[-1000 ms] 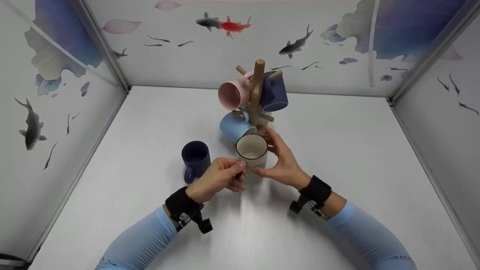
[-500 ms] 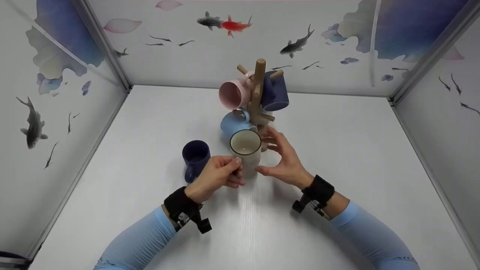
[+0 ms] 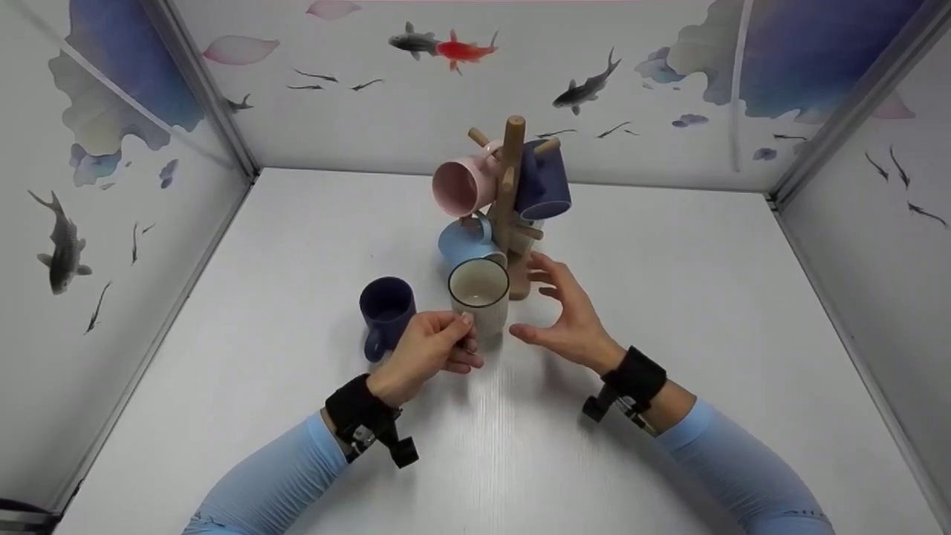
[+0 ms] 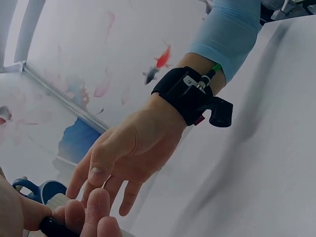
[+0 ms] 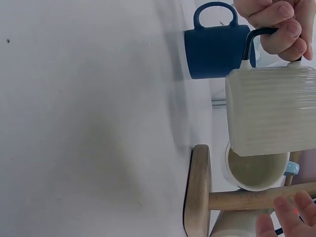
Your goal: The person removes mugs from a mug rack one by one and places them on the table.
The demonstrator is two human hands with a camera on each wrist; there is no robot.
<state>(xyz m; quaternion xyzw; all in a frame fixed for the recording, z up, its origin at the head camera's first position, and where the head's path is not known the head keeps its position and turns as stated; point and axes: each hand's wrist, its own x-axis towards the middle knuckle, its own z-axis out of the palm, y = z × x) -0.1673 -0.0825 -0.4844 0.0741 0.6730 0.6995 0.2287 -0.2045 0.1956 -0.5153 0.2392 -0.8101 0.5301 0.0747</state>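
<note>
A cream ribbed mug [image 3: 490, 319] with a dark rim stands upright, raised off the table. My left hand [image 3: 431, 343] pinches its black handle [image 5: 251, 42], which the right wrist view shows best. To the mug's right, my right hand [image 3: 570, 323] has its fingers spread and lightly bent, apart from the mug and holding nothing. Behind is a wooden mug tree [image 3: 511, 186] bearing a pink mug [image 3: 457, 187], a dark blue mug [image 3: 546, 186], a light blue mug [image 3: 464, 241] and a pale mug mostly hidden by the post.
Another navy mug [image 3: 388, 316] stands upright on the white table [image 3: 669, 282], just left of my left hand, handle toward me. The tree's wooden base [image 3: 518, 282] is close behind the cream mug. Walls printed with fish [image 3: 583, 88] enclose the table.
The right hand has let go of the cream mug and drawn slightly away to the right. The left hand has carried the mug a little to the left.
</note>
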